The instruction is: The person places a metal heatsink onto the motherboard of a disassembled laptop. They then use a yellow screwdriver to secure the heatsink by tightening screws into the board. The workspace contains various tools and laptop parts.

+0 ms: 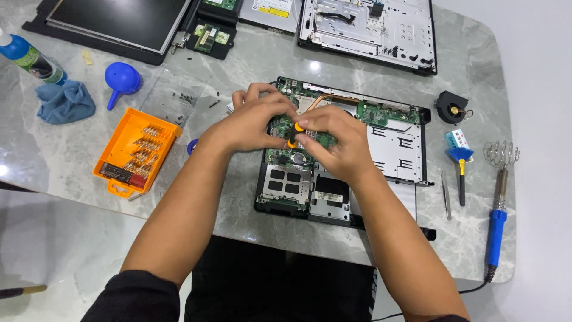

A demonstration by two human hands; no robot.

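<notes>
A small orange-capped screwdriver (296,134) is gripped between both hands over the green board (298,156) of an opened laptop base (393,149) lying at mid-counter (71,161). The left hand (250,122) is closed on the upper part of the tool, the right hand (336,140) around its shaft. A screw appears to be worked; steady vertical pressure is judged necessary. An orange bit case (136,152) is set to the left, a soldering iron (494,229) to the right.

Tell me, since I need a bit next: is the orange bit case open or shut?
Open. The orange bit case lies flat on the marble table with no lid over it, its rows of metal bits exposed.
</notes>
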